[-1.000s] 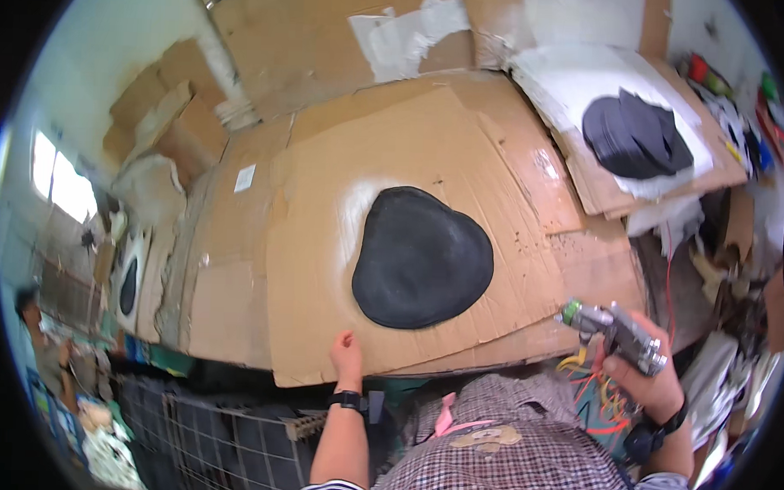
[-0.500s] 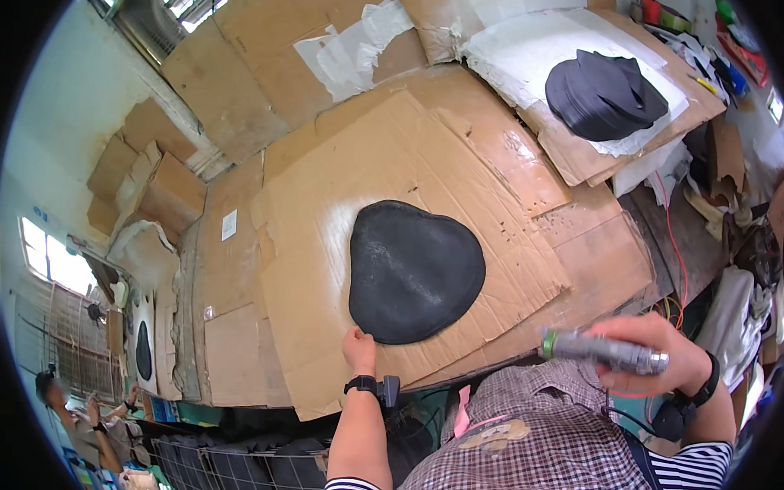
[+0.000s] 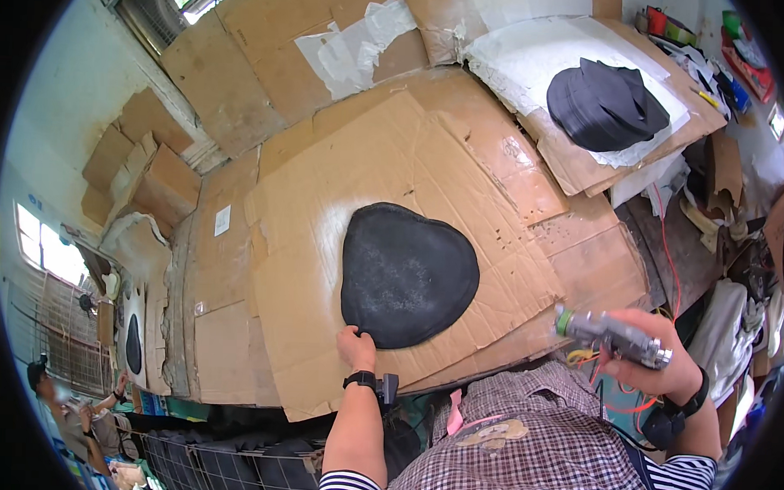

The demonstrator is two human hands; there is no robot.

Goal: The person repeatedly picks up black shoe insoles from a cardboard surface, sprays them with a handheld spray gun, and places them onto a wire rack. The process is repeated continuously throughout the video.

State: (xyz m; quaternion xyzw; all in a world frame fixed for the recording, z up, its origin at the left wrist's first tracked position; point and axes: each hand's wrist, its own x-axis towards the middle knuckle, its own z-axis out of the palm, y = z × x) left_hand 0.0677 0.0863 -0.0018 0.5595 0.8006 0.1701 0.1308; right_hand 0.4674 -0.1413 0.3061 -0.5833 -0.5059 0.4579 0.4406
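A black, rounded-triangular pad (image 3: pixel 411 276) lies flat on the cardboard sheet (image 3: pixel 306 363) in front of me. A faint whitish speckle covers its middle. My left hand (image 3: pixel 355 349) pinches the pad's near left edge, the fingers closed on it. To the right of the pad, off the table's near edge, my right hand (image 3: pixel 656 362) grips a metal spray gun (image 3: pixel 618 337) with a green ring at its front end. The gun is raised and points left, toward the pad. Its trigger is hidden by my fingers.
A stack of similar black pieces (image 3: pixel 606 110) sits on white paper at the far right. An orange hose (image 3: pixel 635 407) hangs below my right hand. Cardboard panels (image 3: pixel 243 54) line the back. Another person (image 3: pixel 79 415) is at the lower left, near another black piece (image 3: pixel 134 344).
The spray gun and my right hand have shifted slightly, and the gun's front end is now tilted a little higher. My left hand keeps hold of the pad's edge. The view has shifted slightly.
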